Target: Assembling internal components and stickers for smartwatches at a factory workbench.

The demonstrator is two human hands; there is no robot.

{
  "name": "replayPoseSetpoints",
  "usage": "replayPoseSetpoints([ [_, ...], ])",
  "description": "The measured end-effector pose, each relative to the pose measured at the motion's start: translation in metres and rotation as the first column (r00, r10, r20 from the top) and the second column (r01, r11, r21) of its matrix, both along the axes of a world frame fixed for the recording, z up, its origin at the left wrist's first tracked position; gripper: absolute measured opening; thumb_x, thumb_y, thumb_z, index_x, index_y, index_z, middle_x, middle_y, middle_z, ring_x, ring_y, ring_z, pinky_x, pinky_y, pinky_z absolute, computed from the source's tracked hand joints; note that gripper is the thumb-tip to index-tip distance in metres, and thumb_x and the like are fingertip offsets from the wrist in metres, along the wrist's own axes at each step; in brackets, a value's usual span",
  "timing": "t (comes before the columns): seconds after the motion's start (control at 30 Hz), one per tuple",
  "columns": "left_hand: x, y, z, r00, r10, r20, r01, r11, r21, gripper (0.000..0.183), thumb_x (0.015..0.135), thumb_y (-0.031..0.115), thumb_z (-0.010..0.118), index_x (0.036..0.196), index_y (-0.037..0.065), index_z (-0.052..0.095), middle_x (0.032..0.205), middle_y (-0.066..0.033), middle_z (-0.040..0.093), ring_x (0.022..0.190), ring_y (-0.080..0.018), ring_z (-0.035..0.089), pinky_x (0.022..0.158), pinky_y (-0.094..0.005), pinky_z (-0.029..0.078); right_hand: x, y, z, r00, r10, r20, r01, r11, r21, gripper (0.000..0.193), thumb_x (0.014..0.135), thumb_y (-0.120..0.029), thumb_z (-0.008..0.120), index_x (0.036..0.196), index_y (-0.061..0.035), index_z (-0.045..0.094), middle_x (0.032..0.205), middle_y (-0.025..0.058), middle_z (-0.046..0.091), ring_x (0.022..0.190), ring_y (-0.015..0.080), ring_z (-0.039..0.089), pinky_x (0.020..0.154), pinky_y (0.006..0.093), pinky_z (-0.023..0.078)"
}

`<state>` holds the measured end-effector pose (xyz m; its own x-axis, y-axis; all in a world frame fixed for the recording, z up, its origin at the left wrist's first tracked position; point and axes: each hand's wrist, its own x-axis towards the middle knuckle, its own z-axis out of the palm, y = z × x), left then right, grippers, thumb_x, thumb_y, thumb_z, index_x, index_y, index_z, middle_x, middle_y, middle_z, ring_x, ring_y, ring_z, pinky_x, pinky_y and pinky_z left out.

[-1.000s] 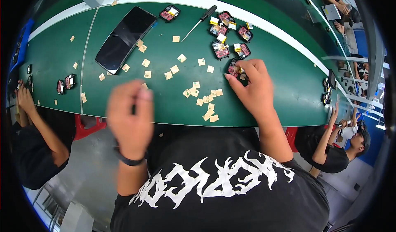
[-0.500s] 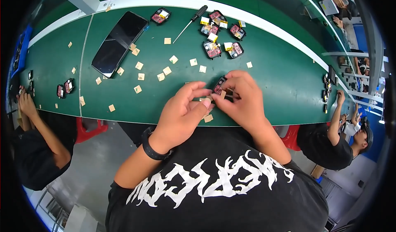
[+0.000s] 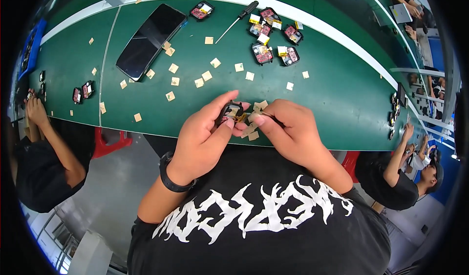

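Observation:
My left hand (image 3: pixel 202 133) grips a small black-cased electronic device (image 3: pixel 226 113) with a red circuit board, its thumb across the case. A yellowish strip shows at the side of the device facing my right hand. Close beside it, my right hand (image 3: pixel 290 126) has thumb and forefinger pinched on a small pale piece, too small to name. Pale square stickers (image 3: pixel 253 136) lie on the table below and between my hands.
More pale squares (image 3: pixel 207 75) are scattered over the green table (image 3: pixel 342 109). A large black phone-like slab (image 3: pixel 150 43), a screwdriver (image 3: pixel 237 22) and several similar devices (image 3: pixel 263 53) lie farther off. People sit on both sides.
The device has passed from my right hand to my left. My right hand now pinches a small pale piece beside it. The whole view has shifted slightly.

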<state>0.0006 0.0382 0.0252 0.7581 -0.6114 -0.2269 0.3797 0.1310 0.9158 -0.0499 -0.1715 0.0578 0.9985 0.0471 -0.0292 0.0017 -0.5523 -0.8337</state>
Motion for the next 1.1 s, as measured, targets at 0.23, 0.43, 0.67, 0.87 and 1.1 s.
replayPoseSetpoints([
  [0.23,0.001,0.004,-0.004,0.999,0.025,0.046,-0.028,0.998,0.064,0.049,0.101,-0.004,0.048,0.149,-0.003,0.044,0.131,-0.0153,0.065,0.098,-0.0149,0.069,0.082,-0.0275,0.056,0.002,0.008,-0.007,0.988,-0.115,-0.105,0.103,0.988,-0.112,0.042,0.094,-0.031,0.074,0.066,-0.0027,0.060,0.058,0.0112,0.056,0.050,0.0282,0.055,0.049,0.0386,0.042],
  [0.43,0.001,0.008,-0.004,0.997,0.034,0.068,-0.040,0.995,0.092,0.051,0.099,-0.004,0.048,0.150,-0.002,0.044,0.129,-0.0143,0.066,0.096,-0.0145,0.070,0.075,-0.0260,0.055,0.004,0.012,-0.002,0.989,-0.119,-0.083,0.100,0.973,-0.210,0.046,0.094,-0.033,0.074,0.063,-0.0025,0.059,0.057,0.0118,0.057,0.049,0.0284,0.056,0.048,0.0389,0.043],
  [0.67,0.001,0.011,-0.006,0.997,-0.001,0.073,-0.008,0.993,0.118,0.054,0.101,-0.003,0.045,0.154,-0.002,0.038,0.136,-0.0169,0.062,0.096,-0.0134,0.065,0.067,-0.0228,0.052,0.001,0.017,-0.001,0.984,-0.071,-0.164,0.069,0.997,-0.016,0.018,0.097,-0.016,0.067,0.099,-0.0019,0.057,0.073,0.0157,0.064,0.063,0.0359,0.063,0.057,0.0436,0.048],
  [0.87,0.000,0.011,-0.013,0.982,-0.022,0.189,-0.008,0.988,0.157,0.055,0.101,-0.003,0.045,0.155,-0.001,0.037,0.136,-0.0154,0.062,0.094,-0.0109,0.064,0.067,-0.0223,0.051,0.003,0.024,-0.009,0.997,0.061,-0.038,-0.066,0.988,-0.138,0.015,0.095,-0.009,0.065,0.099,-0.0020,0.053,0.078,0.0179,0.064,0.070,0.0398,0.065,0.060,0.0489,0.049],
  [1.1,0.003,0.014,-0.019,0.980,-0.035,0.197,0.003,0.987,0.162,0.051,0.099,-0.004,0.047,0.150,-0.004,0.043,0.128,-0.0133,0.066,0.089,-0.0141,0.066,0.082,-0.0284,0.054,0.006,0.026,-0.012,0.994,0.078,-0.076,-0.094,0.970,-0.226,0.014,0.095,-0.009,0.064,0.096,-0.0008,0.052,0.073,0.0189,0.064,0.068,0.0415,0.064,0.059,0.0508,0.048],
])
